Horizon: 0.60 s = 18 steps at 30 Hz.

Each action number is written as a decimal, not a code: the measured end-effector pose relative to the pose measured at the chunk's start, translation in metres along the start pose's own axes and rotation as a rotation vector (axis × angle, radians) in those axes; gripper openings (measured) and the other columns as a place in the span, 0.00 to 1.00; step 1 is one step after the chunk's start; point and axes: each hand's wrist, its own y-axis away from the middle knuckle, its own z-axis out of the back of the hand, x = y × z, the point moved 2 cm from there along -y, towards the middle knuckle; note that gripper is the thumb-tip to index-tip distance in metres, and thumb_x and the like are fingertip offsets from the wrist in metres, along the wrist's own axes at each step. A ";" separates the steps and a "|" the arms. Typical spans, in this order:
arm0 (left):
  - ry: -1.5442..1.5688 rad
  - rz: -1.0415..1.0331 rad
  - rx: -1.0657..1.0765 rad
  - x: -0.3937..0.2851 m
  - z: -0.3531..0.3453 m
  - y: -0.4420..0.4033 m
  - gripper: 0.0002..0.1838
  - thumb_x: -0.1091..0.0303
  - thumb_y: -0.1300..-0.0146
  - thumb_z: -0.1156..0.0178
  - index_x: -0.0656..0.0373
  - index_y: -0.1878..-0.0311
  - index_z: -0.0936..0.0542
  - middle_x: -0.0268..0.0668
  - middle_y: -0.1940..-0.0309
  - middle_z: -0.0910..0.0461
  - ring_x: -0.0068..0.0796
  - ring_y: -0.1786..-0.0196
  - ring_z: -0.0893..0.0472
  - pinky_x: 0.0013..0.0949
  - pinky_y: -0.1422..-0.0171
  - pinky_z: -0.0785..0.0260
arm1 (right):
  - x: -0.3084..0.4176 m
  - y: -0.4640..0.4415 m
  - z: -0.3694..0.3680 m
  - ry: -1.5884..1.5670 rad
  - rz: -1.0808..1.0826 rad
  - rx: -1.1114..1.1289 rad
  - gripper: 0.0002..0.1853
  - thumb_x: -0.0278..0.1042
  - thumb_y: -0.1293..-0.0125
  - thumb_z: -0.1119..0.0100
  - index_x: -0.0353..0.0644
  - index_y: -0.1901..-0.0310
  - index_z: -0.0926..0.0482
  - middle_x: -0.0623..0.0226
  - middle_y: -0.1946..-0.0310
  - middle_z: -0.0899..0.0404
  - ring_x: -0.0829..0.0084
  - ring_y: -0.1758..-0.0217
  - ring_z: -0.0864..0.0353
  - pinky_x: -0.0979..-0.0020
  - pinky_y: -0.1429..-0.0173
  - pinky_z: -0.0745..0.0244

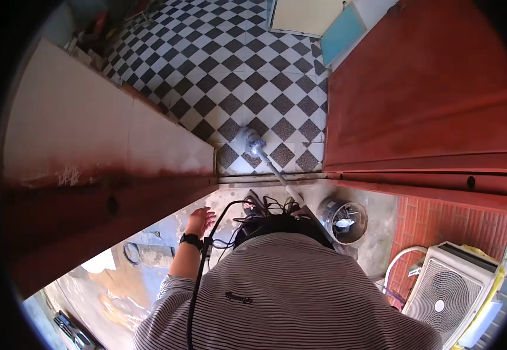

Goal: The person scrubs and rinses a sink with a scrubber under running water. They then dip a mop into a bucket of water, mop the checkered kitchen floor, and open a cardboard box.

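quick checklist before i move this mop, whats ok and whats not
1. Mop head on the checkered floor: ok.
2. Left hand free: ok, open and holding nothing.
3. Right hand gripping the mop handle: cannot tell, that hand is out of sight.
4. Black cable clear of the body: not ok, it runs over the striped shirt.
5. Bucket within the view: ok, right of the feet.
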 end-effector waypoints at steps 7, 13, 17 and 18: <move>-0.083 0.021 -0.250 0.024 0.026 0.030 0.12 0.63 0.43 0.47 0.59 0.59 0.27 0.36 0.73 0.23 0.23 0.73 0.25 0.23 0.72 0.31 | -0.005 -0.137 -0.009 -0.096 -0.134 0.038 0.20 0.48 0.35 0.68 0.41 0.59 0.32 0.47 0.69 0.24 0.47 0.64 0.24 0.51 0.59 0.30; 0.019 0.044 -0.294 0.043 0.046 0.095 0.11 0.64 0.41 0.49 0.59 0.58 0.29 0.39 0.71 0.24 0.30 0.71 0.23 0.32 0.71 0.29 | 0.183 -0.380 0.163 -0.403 0.139 0.069 0.18 0.37 0.43 0.54 0.38 0.53 0.31 0.48 0.74 0.25 0.51 0.68 0.23 0.55 0.62 0.29; -0.105 0.044 -0.356 0.039 0.052 0.132 0.11 0.64 0.41 0.48 0.57 0.58 0.29 0.38 0.69 0.24 0.31 0.69 0.23 0.34 0.67 0.30 | 0.270 -0.455 0.246 -0.587 0.171 -0.171 0.25 0.38 0.48 0.49 0.46 0.46 0.32 0.47 0.54 0.28 0.55 0.50 0.28 0.62 0.50 0.32; -0.127 0.039 -0.359 0.034 0.052 0.137 0.11 0.64 0.41 0.48 0.57 0.58 0.29 0.38 0.69 0.24 0.31 0.69 0.23 0.34 0.67 0.30 | 0.276 -0.457 0.259 -0.564 0.175 -0.230 0.26 0.36 0.49 0.50 0.51 0.44 0.33 0.48 0.53 0.29 0.56 0.48 0.29 0.62 0.48 0.33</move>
